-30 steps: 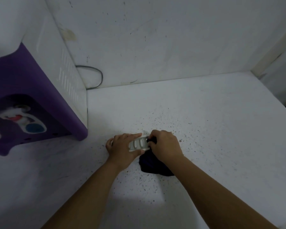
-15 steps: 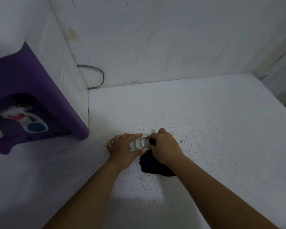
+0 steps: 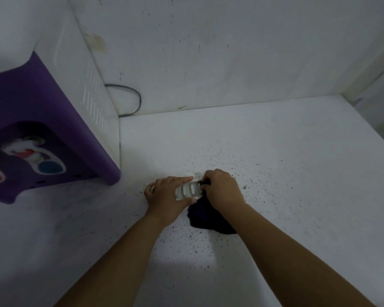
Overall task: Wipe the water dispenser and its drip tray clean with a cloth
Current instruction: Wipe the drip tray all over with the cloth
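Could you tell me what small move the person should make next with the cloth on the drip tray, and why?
Probably drag the dark cloth leftward along the slotted drip tray. The right hand presses a bit of cloth only at the tray's right end, while the left hand grips the tray off the dispenser, above the speckled counter, so the slots look unwiped.

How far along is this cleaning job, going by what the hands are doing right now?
Done: the drip tray is already out of the water dispenser and on the counter. In hand: the left hand holds the tray while the right hand works the dark cloth at its end. Left: refitting the tray; whether the dispenser itself has been wiped cannot be told.
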